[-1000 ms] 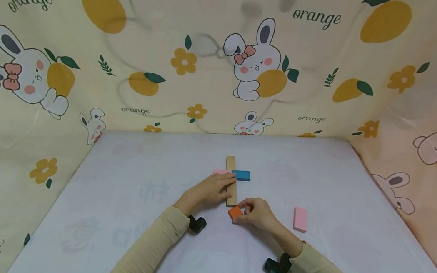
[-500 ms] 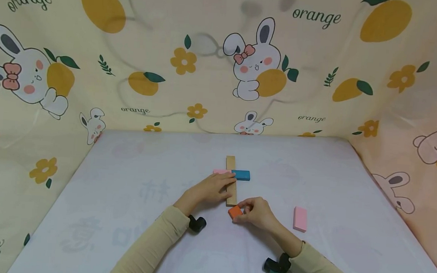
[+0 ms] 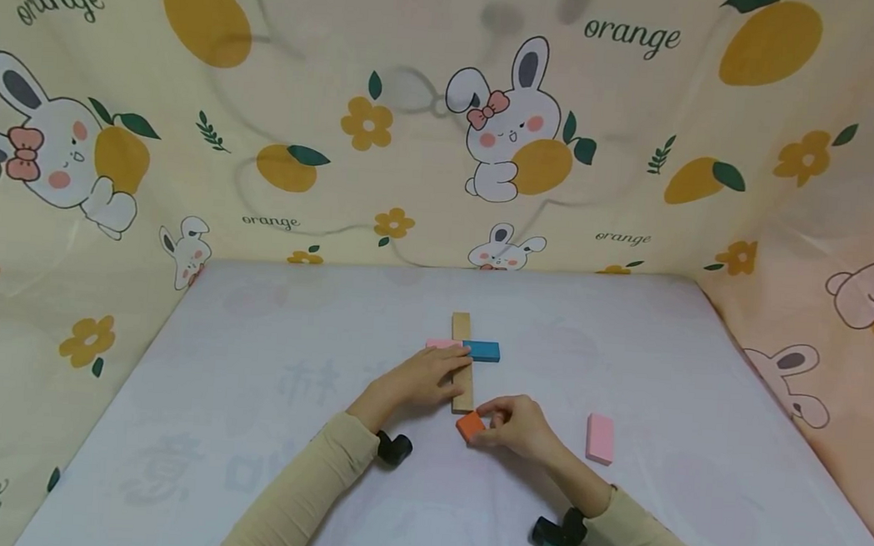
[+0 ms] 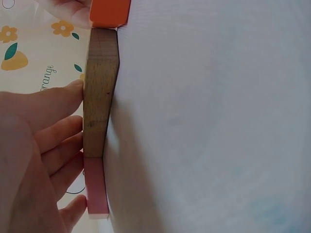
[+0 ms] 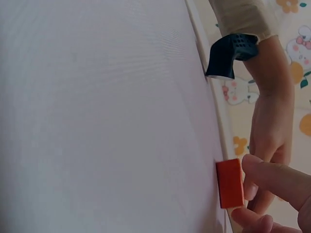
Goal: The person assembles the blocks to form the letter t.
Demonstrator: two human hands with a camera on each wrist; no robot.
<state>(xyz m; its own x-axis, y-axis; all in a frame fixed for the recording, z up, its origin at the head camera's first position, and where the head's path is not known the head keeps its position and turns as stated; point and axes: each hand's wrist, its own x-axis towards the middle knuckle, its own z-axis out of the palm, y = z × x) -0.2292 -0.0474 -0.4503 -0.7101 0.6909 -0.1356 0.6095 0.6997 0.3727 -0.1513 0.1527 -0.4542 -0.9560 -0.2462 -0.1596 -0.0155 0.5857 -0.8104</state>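
A light wooden plank (image 3: pixel 463 385) lies lengthwise on the white table, crossed near its far end by a pink block (image 3: pixel 442 343) and a blue block (image 3: pixel 485 351). My left hand (image 3: pixel 421 377) rests on this arrangement, fingertips by the pink and blue blocks and thumb on the plank's nearer part; the fingers cover part of it. In the left wrist view, thumb and fingertips touch the edge of the wood (image 4: pixel 99 97) and pink block (image 4: pixel 95 187). At the plank's near end sits an orange block (image 3: pixel 470 427), turned at an angle. My right hand (image 3: pixel 521 428) pinches it between thumb and forefinger.
Another pink block (image 3: pixel 600 438) lies apart on the table, to the right of the right hand. Black wrist cameras (image 3: pixel 394 449) sit under both wrists. A printed cloth (image 3: pixel 415 138) with rabbits and oranges hangs behind the table and along its sides.
The right hand and wrist have shifted very slightly to the right, and the thumb has slid a little along the orange block. The left hand and the blocks look unmoved.
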